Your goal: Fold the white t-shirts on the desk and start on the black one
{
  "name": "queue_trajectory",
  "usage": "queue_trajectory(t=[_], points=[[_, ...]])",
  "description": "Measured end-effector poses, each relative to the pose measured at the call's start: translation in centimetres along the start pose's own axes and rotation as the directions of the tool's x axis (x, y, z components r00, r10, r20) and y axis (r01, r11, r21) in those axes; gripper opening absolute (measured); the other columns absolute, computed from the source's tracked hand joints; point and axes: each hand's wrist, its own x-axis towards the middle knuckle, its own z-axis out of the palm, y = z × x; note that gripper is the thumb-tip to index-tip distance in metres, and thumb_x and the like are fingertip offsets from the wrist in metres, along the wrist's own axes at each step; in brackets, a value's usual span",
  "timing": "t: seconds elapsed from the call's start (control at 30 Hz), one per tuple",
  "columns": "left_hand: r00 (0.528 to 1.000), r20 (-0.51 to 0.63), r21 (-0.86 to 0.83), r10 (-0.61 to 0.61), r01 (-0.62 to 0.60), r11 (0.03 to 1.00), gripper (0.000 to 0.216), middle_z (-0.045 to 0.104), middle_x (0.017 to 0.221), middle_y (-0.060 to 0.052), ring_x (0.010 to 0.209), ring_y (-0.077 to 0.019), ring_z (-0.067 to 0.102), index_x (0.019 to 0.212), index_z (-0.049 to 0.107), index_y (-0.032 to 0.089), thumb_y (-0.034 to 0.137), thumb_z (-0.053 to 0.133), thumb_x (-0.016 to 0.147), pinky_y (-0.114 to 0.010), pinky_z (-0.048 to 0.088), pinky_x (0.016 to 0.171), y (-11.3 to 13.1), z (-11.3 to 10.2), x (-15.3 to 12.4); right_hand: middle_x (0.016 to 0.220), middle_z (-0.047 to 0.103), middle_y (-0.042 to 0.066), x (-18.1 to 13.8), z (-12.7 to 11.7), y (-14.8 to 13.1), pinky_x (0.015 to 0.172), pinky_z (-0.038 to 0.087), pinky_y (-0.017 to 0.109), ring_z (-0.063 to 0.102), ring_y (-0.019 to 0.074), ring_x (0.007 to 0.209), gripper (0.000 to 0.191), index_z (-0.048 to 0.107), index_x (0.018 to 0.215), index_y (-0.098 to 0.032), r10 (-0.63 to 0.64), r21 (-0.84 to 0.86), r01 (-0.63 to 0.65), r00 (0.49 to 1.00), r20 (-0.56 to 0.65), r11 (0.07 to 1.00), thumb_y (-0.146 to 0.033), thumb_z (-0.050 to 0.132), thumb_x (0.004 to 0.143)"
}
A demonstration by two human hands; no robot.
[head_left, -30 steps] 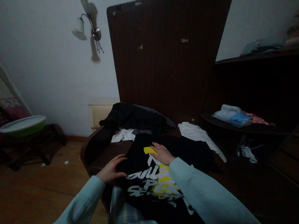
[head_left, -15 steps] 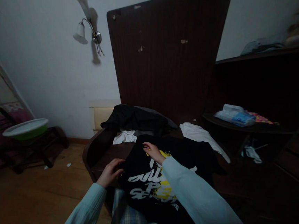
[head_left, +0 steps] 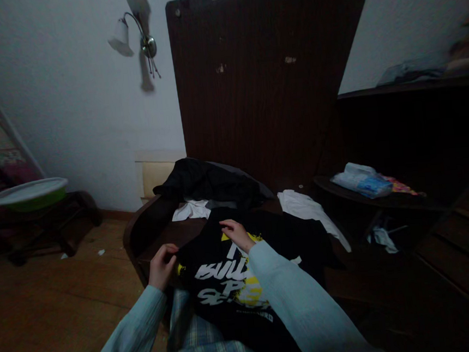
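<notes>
A black T-shirt (head_left: pixel 223 284) with white and yellow print lies spread over my lap and a dark wooden surface in front of me. My left hand (head_left: pixel 161 265) is curled at the shirt's left edge, fingers pinching the fabric. My right hand (head_left: pixel 235 233) rests on the upper part of the shirt near a yellow patch, fingers bent down onto the cloth. Both arms wear pale blue sleeves.
A dark garment (head_left: pixel 210 181) and white cloths (head_left: pixel 307 208) lie beyond the shirt, in front of a tall dark wooden board (head_left: pixel 258 75). A shelf at right holds a plastic packet (head_left: pixel 360 180). At left a green basin (head_left: pixel 31 194) sits on a stand, above wooden floor.
My left hand has gone from lying flat beside the shirt to pinching its left edge. My right hand slid slightly left and up on the shirt.
</notes>
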Motion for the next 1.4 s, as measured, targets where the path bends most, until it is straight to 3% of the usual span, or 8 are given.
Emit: queue_trajectory(t=[0.13, 0.43, 0.53, 0.67, 0.83, 0.93, 1.2, 1.4], points=[[0.995, -0.053, 0.054, 0.087, -0.084, 0.995, 0.004, 0.056, 0.068, -0.002, 0.068, -0.0149, 0.056, 0.057, 0.047, 0.019, 0.020, 0.047, 0.061, -0.027, 0.047, 0.064, -0.7, -0.6, -0.6, 0.100, 0.061, 0.006, 0.2, 0.2, 0.3, 0.080, 0.044, 0.029, 0.058, 0.0128, 0.079, 0.028, 0.065, 0.093, -0.017, -0.004, 0.040, 0.006, 0.998, -0.055, 0.999, -0.015, 0.048, 0.071], [0.973, 0.226, 0.093, 0.052, -0.075, 0.993, 0.031, 0.059, 0.094, -0.006, 0.092, -0.0199, 0.055, 0.090, 0.052, 0.019, 0.016, 0.046, 0.060, -0.035, 0.044, 0.083, 0.8, -0.1, -0.2, 0.104, 0.055, 0.005, -0.1, 0.2, 0.1, 0.061, 0.048, 0.024, 0.057, 0.0062, 0.059, 0.034, 0.060, 0.103, -0.020, 0.063, 0.367, -0.063, 0.998, 0.011, 0.928, -0.025, 0.055, 0.069], [0.953, 0.277, 0.089, 0.120, -0.150, 0.985, 0.021, 0.059, 0.091, -0.006, 0.090, -0.0194, 0.054, 0.077, 0.052, 0.019, 0.012, 0.043, 0.059, -0.034, 0.043, 0.081, 0.9, 0.3, -0.1, 0.092, 0.056, 0.002, -0.3, 0.2, -0.3, 0.049, 0.044, 0.020, 0.055, 0.0052, 0.052, 0.043, 0.055, 0.110, -0.021, 0.135, 0.451, -0.163, 0.986, 0.093, 0.878, -0.032, 0.057, 0.068], [0.944, 0.294, 0.105, 0.151, -0.189, 0.976, 0.012, 0.056, 0.078, -0.004, 0.078, -0.0167, 0.053, 0.062, 0.042, 0.020, 0.008, 0.039, 0.058, -0.030, 0.044, 0.072, 0.9, 0.5, 0.0, 0.071, 0.052, -0.004, -0.3, 0.5, -0.6, 0.044, 0.038, 0.019, 0.048, 0.0047, 0.047, 0.051, 0.054, 0.110, -0.021, 0.166, 0.322, -0.194, 0.980, 0.113, 0.926, -0.034, 0.066, 0.062], [0.920, 0.380, 0.099, 0.094, -0.142, 0.985, 0.017, 0.057, 0.082, -0.004, 0.081, -0.0181, 0.053, 0.068, 0.041, 0.020, 0.011, 0.044, 0.054, -0.031, 0.043, 0.074, 1.6, 0.0, 0.0, 0.059, 0.048, -0.008, -0.3, 0.8, -0.3, 0.053, 0.036, 0.020, 0.047, 0.0070, 0.054, 0.058, 0.057, 0.104, -0.020, 0.067, 0.054, -0.074, 0.991, 0.115, 0.996, -0.025, 0.075, 0.049], [0.906, 0.420, 0.060, 0.057, -0.090, 0.994, 0.017, 0.059, 0.089, -0.006, 0.087, -0.0198, 0.053, 0.070, 0.041, 0.020, 0.014, 0.048, 0.056, -0.033, 0.042, 0.079, 1.9, -0.4, -0.1, 0.056, 0.047, -0.009, -0.2, 0.8, -0.3, 0.052, 0.035, 0.020, 0.046, 0.0070, 0.053, 0.059, 0.055, 0.105, -0.018, 0.074, 0.111, -0.092, 0.985, 0.158, 0.990, -0.017, 0.073, 0.049], [0.893, 0.450, -0.018, -0.004, 0.014, 1.000, 0.020, 0.060, 0.101, -0.009, 0.095, -0.0205, 0.053, 0.061, 0.028, 0.021, 0.012, 0.045, 0.056, -0.035, 0.041, 0.083, 1.7, -0.6, 0.0, 0.045, 0.043, -0.011, -0.3, -0.7, -1.2, 0.044, 0.026, 0.017, 0.037, 0.0045, 0.042, 0.025, 0.058, 0.084, -0.016, 0.137, 0.373, -0.219, 0.962, 0.235, 0.902, -0.013, 0.057, 0.059], [0.841, 0.537, 0.259, 0.068, -0.241, 0.935, 0.034, 0.057, 0.108, -0.010, 0.104, -0.0246, 0.049, 0.088, 0.049, 0.018, 0.014, 0.049, 0.054, -0.042, 0.036, 0.092, 4.1, -0.7, 0.5, 0.035, 0.035, -0.010, -0.2, -0.5, -0.9, 0.038, 0.020, 0.018, 0.031, 0.0055, 0.034, 0.014, 0.057, 0.075, -0.016, 0.178, 0.417, -0.241, 0.967, 0.183, 0.877, -0.021, 0.047, 0.067]])
